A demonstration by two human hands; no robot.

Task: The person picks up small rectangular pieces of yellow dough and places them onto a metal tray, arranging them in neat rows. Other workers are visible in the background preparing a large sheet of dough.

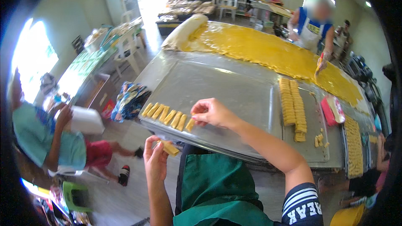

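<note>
My left hand, just off the front edge of the metal baking tray, pinches a yellow dough stick between thumb and fingers. Over the tray's near edge, my right hand grips the upper end of another dough stick, whose lower end is at the tray surface. To its left, several similar dough sticks lie side by side in a slanting row along the tray's near left edge. Most of the tray behind them is bare metal.
At the right, a second tray bears two long stacks of dough pieces. Beyond lies a dough sheet with yellow filling, rolled at its left end. Across the table a person holds a brush. Another person sits at left.
</note>
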